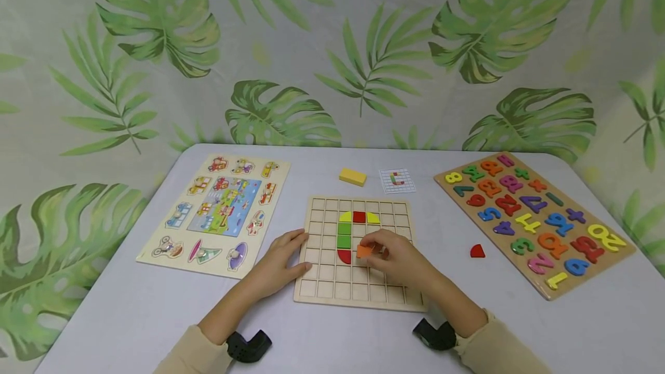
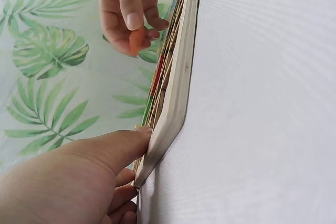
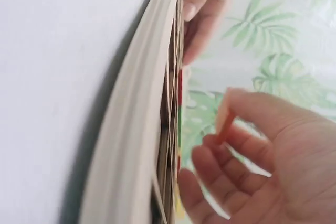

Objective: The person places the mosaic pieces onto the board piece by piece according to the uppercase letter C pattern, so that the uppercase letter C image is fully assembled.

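Note:
My right hand pinches an orange square tile between thumb and fingers, over the middle of a wooden grid board. The right wrist view shows that tile on edge, a little off the board. Along the board's left side rests my left hand, its fingers relaxed and thumb touching the edge. On the grid sit two green squares, a red quarter-round below them, and above, a red square between two yellow quarter-rounds.
Behind the board lie a yellow block and a pattern card. A red quarter-round piece is on the table to the right, near a number puzzle board. Left stands a picture peg puzzle. Black wrist devices sit by both sleeves.

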Demonstrator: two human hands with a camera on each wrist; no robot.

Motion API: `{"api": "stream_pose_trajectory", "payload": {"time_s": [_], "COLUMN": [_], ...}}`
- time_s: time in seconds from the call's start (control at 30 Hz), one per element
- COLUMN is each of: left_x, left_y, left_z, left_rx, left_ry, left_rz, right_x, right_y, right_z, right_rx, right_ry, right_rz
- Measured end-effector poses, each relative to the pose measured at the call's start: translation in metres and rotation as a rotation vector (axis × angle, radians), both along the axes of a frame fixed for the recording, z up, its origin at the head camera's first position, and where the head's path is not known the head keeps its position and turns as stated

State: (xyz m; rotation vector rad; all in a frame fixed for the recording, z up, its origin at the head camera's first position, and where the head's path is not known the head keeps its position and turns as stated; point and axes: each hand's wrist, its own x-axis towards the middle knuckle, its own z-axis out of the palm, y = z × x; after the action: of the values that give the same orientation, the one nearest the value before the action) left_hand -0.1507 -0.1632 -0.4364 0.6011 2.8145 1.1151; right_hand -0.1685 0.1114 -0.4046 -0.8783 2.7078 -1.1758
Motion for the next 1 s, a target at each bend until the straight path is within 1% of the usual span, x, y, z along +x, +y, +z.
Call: {"api": "stream_pose_trajectory", "payload": {"time_s": [0.13,0.27,0.4,0.63,0.83,1.0], "left_x": [0.000,0.000,0.000,0.000,-0.001,0.001], "left_y": [0.000,0.000,0.000,0.000,0.000,0.000], "left_z": [0.000,0.000,0.000,-0.001,0.000,0.000], "left_rx": [0.001,0.004,0.006,0.001,0.003,0.004], "left_ry": [0.000,-0.002,-0.001,0.001,-0.002,0.003], "left_rz": [0.002,0.003,0.002,0.001,0.002,0.006], "right_x": [-0.003,-0.003,-0.003,-0.004,-0.006,-0.003], "right_y": [-0.003,-0.005,-0.006,-0.004,-0.001,0.000], "right_z": [-0.009,-0.012,-0.013,-0.016,-0.016,-0.010], "right_rx": [0.054,0.111,0.144,0.093,0.074,0.079], "right_ry": [-0.016,0.016,0.034,-0.032,-0.061,-0.102], "right_rz": [-0.027,-0.018,-0.010,-0.039,-0.017,-0.005]}}
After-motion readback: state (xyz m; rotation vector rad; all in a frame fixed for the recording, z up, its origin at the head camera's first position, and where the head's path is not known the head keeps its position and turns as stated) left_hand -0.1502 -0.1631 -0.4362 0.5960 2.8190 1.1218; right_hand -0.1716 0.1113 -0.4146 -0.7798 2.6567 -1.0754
